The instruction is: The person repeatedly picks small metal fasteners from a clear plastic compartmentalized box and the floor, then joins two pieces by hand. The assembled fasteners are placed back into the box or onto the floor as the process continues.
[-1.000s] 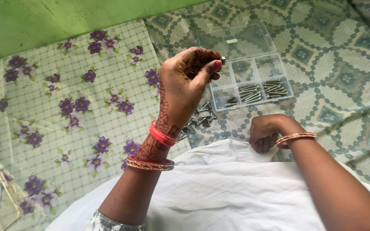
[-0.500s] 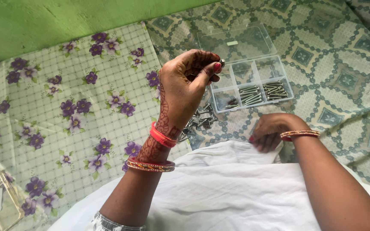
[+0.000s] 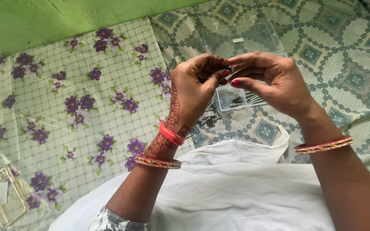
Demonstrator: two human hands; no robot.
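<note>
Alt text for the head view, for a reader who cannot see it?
Left hand and right hand meet fingertip to fingertip over a clear compartment box holding screws, with loose screws on patterned cloth below.

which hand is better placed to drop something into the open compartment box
Right, probably. The right hand hovers directly above the clear compartment box, its fingertips meeting the left hand at a small, barely visible piece. The left hand sits further from the box, over the loose screws.

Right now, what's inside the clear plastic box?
The clear box holds metal screws in its visible compartments. The right hand and left hand cover the rest.
</note>
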